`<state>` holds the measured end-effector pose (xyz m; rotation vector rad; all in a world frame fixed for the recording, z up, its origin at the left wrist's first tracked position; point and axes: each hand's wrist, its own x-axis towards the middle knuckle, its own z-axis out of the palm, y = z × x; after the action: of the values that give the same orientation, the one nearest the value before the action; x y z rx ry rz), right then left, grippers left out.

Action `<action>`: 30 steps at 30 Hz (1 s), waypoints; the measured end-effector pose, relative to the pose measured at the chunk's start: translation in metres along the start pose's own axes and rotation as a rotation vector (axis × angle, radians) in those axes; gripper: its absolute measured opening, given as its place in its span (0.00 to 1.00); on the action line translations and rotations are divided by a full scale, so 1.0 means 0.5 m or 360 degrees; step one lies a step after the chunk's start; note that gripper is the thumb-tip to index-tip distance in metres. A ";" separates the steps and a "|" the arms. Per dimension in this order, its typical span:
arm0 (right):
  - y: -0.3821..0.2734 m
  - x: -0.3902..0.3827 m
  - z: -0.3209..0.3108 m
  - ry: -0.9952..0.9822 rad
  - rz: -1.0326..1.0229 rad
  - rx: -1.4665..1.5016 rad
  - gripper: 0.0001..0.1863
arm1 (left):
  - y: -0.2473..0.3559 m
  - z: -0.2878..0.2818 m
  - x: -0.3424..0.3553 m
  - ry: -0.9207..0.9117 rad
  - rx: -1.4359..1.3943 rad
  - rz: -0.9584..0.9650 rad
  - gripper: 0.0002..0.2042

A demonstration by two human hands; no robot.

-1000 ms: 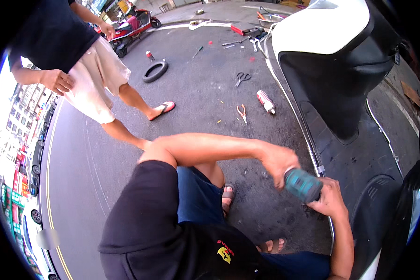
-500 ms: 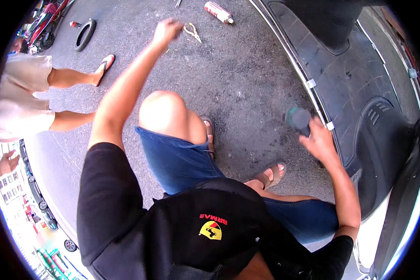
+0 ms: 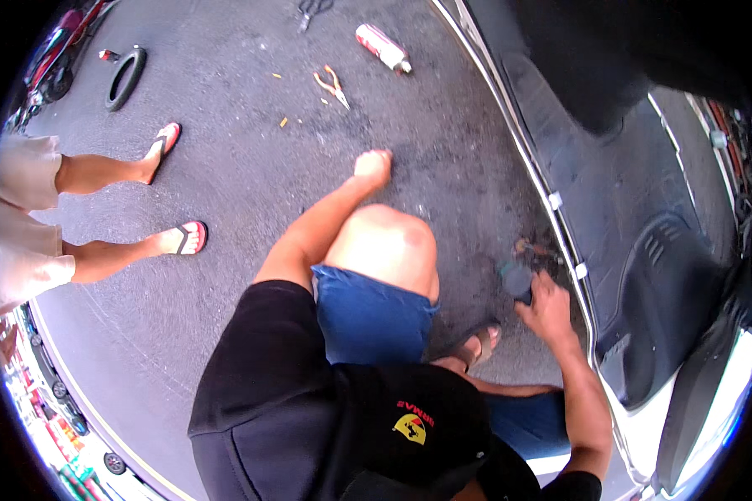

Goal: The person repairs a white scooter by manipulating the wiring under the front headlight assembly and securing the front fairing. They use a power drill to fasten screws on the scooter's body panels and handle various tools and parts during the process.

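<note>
My left hand (image 3: 374, 169) is closed above the asphalt, just beyond my raised knee. Its curled fingers hide whatever may be in them. My right hand (image 3: 549, 311) grips a dark, round-ended tool with a teal part (image 3: 518, 281), somewhat blurred, low beside the scooter's edge. The tool's exact kind does not show. Running along my right is the scooter (image 3: 593, 167), with a black footboard and a pale metal edge strip. Small rusty-brown parts (image 3: 526, 247) show near the tool, under that edge.
Orange-handled pliers (image 3: 332, 88), a red and white spray can (image 3: 383, 48) and dark scissors-like handles (image 3: 312, 8) lie on the asphalt ahead. Small yellowish bits (image 3: 283, 122) are scattered nearby. Another person's sandaled feet (image 3: 190, 238) stand at left, below a loose tire (image 3: 126, 78).
My left hand has come back from beside the pliers toward my knee. The right hand keeps hold of the dark tool near the scooter's edge. The whole view has shifted.
</note>
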<state>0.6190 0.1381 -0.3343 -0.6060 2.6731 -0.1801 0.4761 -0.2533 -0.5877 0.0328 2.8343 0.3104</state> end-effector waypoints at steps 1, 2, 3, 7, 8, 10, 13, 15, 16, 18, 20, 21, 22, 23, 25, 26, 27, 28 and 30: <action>0.000 -0.003 0.005 0.0008 -0.0006 -0.0006 0.34 | 0.001 0.009 0.003 -0.0019 0.0056 -0.0042 0.08; 0.010 -0.011 0.016 0.0003 0.0009 0.0012 0.34 | 0.013 0.013 0.003 -0.0043 -0.0005 -0.0050 0.08; 0.021 -0.019 0.026 0.0022 -0.0001 0.0036 0.34 | 0.018 0.001 -0.006 -0.0054 0.0006 0.0003 0.08; 0.024 -0.007 -0.001 -0.0455 0.0462 0.0507 0.34 | -0.028 -0.052 -0.061 0.0345 -0.0852 0.0006 0.09; 0.032 -0.001 0.006 -0.0402 0.0433 0.0512 0.34 | -0.045 -0.094 -0.048 0.0396 -0.0822 0.0020 0.09; 0.080 -0.001 0.037 -0.0163 0.0415 0.0716 0.31 | -0.025 -0.242 -0.076 0.0081 -0.1525 -0.0140 0.10; -0.021 0.041 -0.116 -0.0159 0.0519 0.1704 0.19 | -0.056 -0.457 -0.121 0.0474 -0.1672 0.0005 0.11; -0.063 0.070 -0.196 0.0072 0.0355 0.1987 0.17 | -0.058 -0.584 -0.162 0.0679 -0.2217 0.0104 0.12; -0.079 0.086 -0.241 0.0177 0.0160 0.1947 0.17 | -0.057 -0.637 -0.179 0.0754 -0.2450 0.0154 0.12; -0.131 0.113 -0.327 0.0342 -0.0215 0.2080 0.21 | -0.020 -0.739 -0.248 0.0860 -0.2729 0.0299 0.13; -0.173 0.115 -0.388 0.0516 -0.0598 0.2312 0.24 | 0.052 -0.832 -0.294 0.0873 -0.2683 0.0449 0.13; -0.176 0.106 -0.408 0.0623 -0.0795 0.2396 0.24 | 0.105 -0.883 -0.313 0.0962 -0.2720 0.0670 0.12; -0.180 0.108 -0.402 0.0756 -0.0975 0.2459 0.24 | 0.141 -0.903 -0.302 0.1002 -0.2851 0.0926 0.12; -0.181 0.118 -0.379 0.0822 -0.1074 0.2482 0.24 | 0.167 -0.916 -0.297 0.0944 -0.2804 0.0998 0.12; -0.196 0.110 -0.338 0.0996 -0.1226 0.2666 0.26 | 0.217 -0.943 -0.313 0.0760 -0.3073 0.1301 0.11; -0.202 0.095 -0.324 0.1044 -0.1216 0.2876 0.25 | 0.255 -0.958 -0.328 0.0709 -0.3059 0.1392 0.10; -0.194 0.093 -0.316 0.1083 -0.1229 0.2923 0.25 | 0.288 -0.964 -0.342 0.0666 -0.3091 0.1392 0.10; -0.188 0.092 -0.309 0.0946 -0.1278 0.3077 0.24 | 0.316 -0.969 -0.352 0.0608 -0.3048 0.1419 0.10; -0.183 0.085 -0.298 0.0781 -0.1286 0.3327 0.24 | 0.362 -0.976 -0.366 0.0566 -0.2965 0.1412 0.09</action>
<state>0.5593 0.0429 -0.1939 -0.6684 0.9349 -2.8080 0.5100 -0.1879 -0.0408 0.8057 1.4343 2.9162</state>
